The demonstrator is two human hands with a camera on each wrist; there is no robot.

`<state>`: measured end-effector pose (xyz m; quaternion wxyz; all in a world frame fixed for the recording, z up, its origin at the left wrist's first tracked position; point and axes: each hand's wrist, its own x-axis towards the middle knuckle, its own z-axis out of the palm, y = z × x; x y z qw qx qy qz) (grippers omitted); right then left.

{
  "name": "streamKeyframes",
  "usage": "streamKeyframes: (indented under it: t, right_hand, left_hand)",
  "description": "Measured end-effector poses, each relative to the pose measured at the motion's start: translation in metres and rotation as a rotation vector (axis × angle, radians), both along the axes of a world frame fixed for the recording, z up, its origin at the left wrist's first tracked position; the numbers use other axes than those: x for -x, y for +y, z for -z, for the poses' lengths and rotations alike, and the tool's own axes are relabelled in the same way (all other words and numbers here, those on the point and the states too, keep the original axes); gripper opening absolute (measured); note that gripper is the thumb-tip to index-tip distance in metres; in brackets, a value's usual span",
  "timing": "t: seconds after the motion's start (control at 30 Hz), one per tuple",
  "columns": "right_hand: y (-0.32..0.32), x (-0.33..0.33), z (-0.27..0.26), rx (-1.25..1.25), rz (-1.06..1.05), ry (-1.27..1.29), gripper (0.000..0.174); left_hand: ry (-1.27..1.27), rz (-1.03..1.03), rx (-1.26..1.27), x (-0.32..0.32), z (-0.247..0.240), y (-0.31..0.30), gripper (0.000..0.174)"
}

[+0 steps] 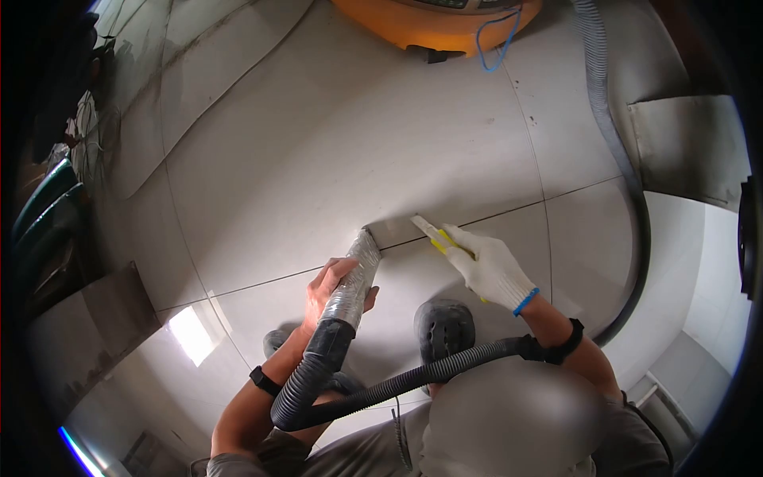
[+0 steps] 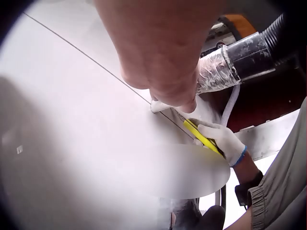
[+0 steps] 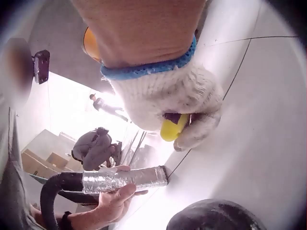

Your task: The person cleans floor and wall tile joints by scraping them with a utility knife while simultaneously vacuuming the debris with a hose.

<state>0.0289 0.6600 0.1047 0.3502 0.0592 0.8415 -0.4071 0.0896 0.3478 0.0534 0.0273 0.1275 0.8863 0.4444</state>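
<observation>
In the head view, my bare left hand (image 1: pixel 320 292) grips the tape-wrapped end of a vacuum hose (image 1: pixel 355 274). Its mouth is right at the floor, by a dark joint line (image 1: pixel 278 282) between pale tiles. A white knit glove with a blue cuff covers my right hand (image 1: pixel 497 270). That hand holds a yellow utility knife (image 1: pixel 437 237), its tip pointing toward the joint just right of the hose mouth. From the right wrist view, the glove's fingers wrap round the yellow handle (image 3: pixel 173 128). My left fingers are partly hidden behind the wrist in the left wrist view.
An orange machine (image 1: pixel 445 24) with a blue cord stands ahead. The grey corrugated hose (image 1: pixel 636 191) curves down the right side and across my lap. My dark shoes (image 1: pixel 443 327) are close behind the hands. Two other people (image 3: pixel 93 148) appear in the right wrist view's background.
</observation>
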Motion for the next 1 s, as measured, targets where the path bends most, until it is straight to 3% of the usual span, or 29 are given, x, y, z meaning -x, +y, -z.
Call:
streamKeyframes:
  t: [0.13, 0.2, 0.43, 0.5, 0.63, 0.7, 0.9, 1.0]
  right_hand:
    - [0.000, 0.000, -0.013, 0.041, 0.199, -0.301, 0.049]
    - [-0.001, -0.002, -0.001, 0.064, 0.148, -0.138, 0.049]
    - [0.004, -0.002, -0.007, 0.077, 0.168, -0.224, 0.053]
    - [-0.004, 0.000, 0.012, 0.064, 0.082, 0.011, 0.054]
    - [-0.006, -0.001, 0.001, 0.060, 0.083, -0.036, 0.054]
    - [-0.001, -0.023, 0.006, 0.020, 0.025, 0.059, 0.051]
    - [-0.034, 0.002, -0.005, 0.040, -0.001, -0.037, 0.050]
    - [-0.026, -0.014, 0.013, 0.038, -0.074, 0.033, 0.050]
  left_hand:
    - [-0.006, -0.007, 0.002, 0.000, -0.002, 0.001, 0.072]
    - [-0.009, -0.006, -0.001, 0.000, 0.000, 0.000, 0.072]
    - [-0.015, 0.006, 0.018, 0.001, -0.002, 0.002, 0.073]
    - [-0.023, 0.001, 0.033, -0.002, -0.003, 0.002, 0.072]
    - [-0.035, -0.008, 0.033, 0.000, -0.007, 0.002, 0.072]
    - [-0.033, -0.011, 0.024, 0.001, -0.004, 0.000, 0.072]
    - [-0.021, -0.028, 0.018, -0.003, -0.005, 0.001, 0.071]
    - [-0.012, -0.056, 0.020, -0.005, -0.004, -0.002, 0.070]
